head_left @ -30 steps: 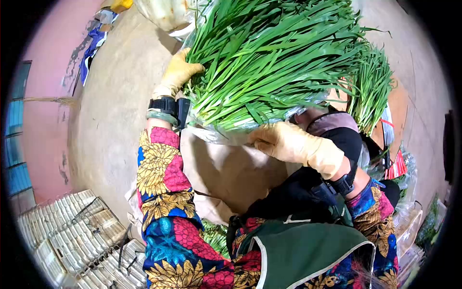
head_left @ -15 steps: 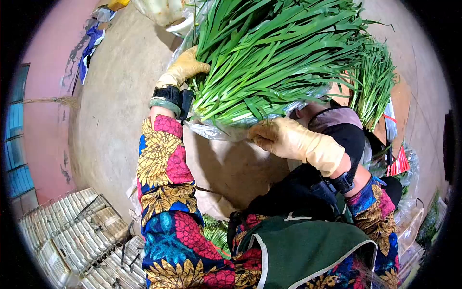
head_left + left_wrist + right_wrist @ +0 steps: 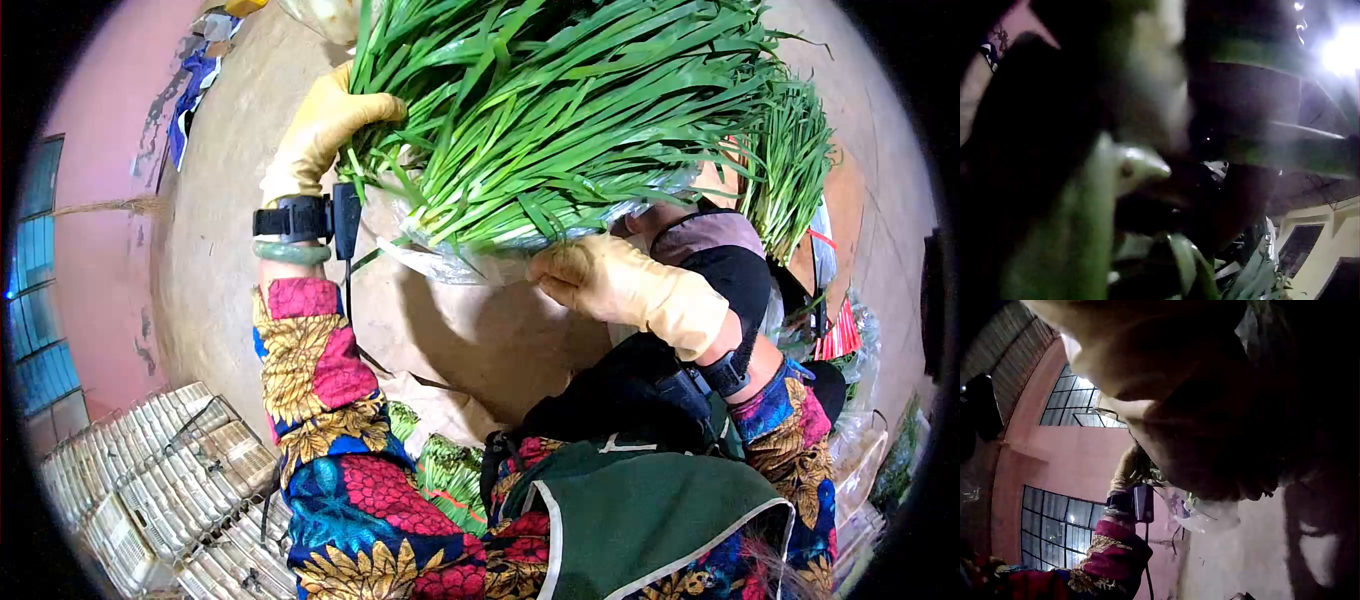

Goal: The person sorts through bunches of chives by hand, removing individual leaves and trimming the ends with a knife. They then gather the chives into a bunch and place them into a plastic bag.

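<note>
A big heap of long green leafy stalks point(image 3: 580, 130) lies on clear plastic point(image 3: 450, 266) in the head view. At the heap's left side, my gloved left hand point(image 3: 322, 135) grips a bunch of stalks, thumb over them and the other fingers hidden behind. Some stalk ends hang below that hand. My gloved right hand point(image 3: 630, 288) pinches the plastic's near edge with curled fingers. Blurred stalks point(image 3: 1066, 231) fill much of the dark left wrist view. In the right wrist view the right glove point(image 3: 1160, 394) is large and close, with the left hand point(image 3: 1124, 470) beyond it.
Another bundle of greens point(image 3: 785, 165) lies to the right of the heap. Stacked pale crates point(image 3: 150, 480) stand at lower left, near a pink wall point(image 3: 110, 250). More greens point(image 3: 450, 475) lie below, beside my left sleeve. A dark-clothed knee point(image 3: 715, 255) is near my right hand.
My left hand has shifted left and slightly up, drawing stalks with it, and a gap shows near the heap's lower left. My right hand stays at the plastic's edge.
</note>
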A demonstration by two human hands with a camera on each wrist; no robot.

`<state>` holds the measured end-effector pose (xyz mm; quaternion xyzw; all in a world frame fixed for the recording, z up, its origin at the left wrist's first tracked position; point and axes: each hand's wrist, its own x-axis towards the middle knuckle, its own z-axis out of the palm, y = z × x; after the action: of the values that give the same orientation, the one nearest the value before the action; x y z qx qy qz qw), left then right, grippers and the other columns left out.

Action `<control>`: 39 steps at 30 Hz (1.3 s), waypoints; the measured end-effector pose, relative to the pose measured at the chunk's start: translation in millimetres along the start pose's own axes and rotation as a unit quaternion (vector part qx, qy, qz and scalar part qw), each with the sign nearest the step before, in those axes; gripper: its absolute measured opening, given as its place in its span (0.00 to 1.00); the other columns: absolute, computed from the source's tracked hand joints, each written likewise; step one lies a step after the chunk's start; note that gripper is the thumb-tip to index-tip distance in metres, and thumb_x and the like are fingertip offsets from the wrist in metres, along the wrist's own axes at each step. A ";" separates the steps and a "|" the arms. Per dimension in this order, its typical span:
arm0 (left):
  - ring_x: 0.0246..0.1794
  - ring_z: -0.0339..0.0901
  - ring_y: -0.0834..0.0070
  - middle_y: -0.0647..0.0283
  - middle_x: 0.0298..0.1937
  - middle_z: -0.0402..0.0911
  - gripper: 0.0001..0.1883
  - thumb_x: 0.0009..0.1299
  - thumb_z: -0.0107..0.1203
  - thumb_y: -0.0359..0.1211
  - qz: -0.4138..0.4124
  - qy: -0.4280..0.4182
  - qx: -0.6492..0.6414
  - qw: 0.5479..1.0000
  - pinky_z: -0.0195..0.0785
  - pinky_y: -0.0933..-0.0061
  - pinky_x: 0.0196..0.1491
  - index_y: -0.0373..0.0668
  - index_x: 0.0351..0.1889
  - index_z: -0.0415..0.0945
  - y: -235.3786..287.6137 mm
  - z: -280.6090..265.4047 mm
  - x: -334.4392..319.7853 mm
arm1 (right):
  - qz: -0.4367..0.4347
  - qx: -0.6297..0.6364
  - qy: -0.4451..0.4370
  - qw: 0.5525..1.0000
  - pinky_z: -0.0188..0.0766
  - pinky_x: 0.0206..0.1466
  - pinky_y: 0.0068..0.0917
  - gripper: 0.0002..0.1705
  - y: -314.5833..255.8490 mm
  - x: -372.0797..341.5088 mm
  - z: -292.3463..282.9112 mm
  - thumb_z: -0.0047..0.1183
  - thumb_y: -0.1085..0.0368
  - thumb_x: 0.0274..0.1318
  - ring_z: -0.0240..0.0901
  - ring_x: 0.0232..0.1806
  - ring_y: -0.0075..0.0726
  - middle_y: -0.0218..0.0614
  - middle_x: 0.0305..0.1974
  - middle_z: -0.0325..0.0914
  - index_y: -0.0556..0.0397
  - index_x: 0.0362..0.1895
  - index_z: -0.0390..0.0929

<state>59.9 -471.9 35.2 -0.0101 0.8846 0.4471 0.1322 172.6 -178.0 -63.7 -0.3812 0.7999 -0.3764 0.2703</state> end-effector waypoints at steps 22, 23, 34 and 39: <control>0.44 0.72 0.43 0.38 0.46 0.72 0.41 0.52 0.65 0.33 0.236 0.215 0.218 0.922 0.70 0.57 0.50 0.20 0.61 0.60 22.3 129.8 -83.2 | 0.059 0.758 0.093 0.643 0.67 0.59 0.28 0.31 -51.3 37.2 -17.1 0.59 0.48 0.59 0.72 0.53 0.28 0.31 0.53 0.77 0.52 0.61 0.71; 0.44 0.71 0.43 0.36 0.47 0.70 0.43 0.51 0.62 0.31 0.282 0.231 0.227 0.903 0.69 0.56 0.49 0.18 0.64 0.55 23.1 135.2 -89.1 | 0.053 0.783 0.114 0.609 0.68 0.54 0.24 0.31 -53.3 41.8 -10.6 0.62 0.50 0.56 0.74 0.48 0.25 0.29 0.50 0.78 0.52 0.59 0.73; 0.58 0.64 0.46 0.40 0.56 0.66 0.50 0.51 0.64 0.39 0.207 0.210 0.207 0.933 0.57 0.50 0.60 0.21 0.67 0.52 44.0 148.9 -113.9 | 0.053 0.805 0.149 0.571 0.70 0.58 0.29 0.22 -49.3 31.1 -15.1 0.62 0.63 0.56 0.76 0.49 0.28 0.31 0.49 0.80 0.53 0.55 0.76; 0.63 0.62 0.49 0.41 0.62 0.62 0.55 0.54 0.69 0.56 0.248 0.197 0.093 0.944 0.53 0.55 0.67 0.29 0.69 0.53 35.3 133.1 -117.4 | 0.075 0.824 0.135 0.545 0.77 0.52 0.33 0.21 -63.8 12.5 -34.7 0.59 0.59 0.58 0.80 0.44 0.35 0.38 0.45 0.82 0.55 0.53 0.76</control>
<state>198.3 -356.8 16.4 0.1338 0.9052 0.3706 -0.1590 166.5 -201.6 5.8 0.1262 0.1907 -0.8955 0.3817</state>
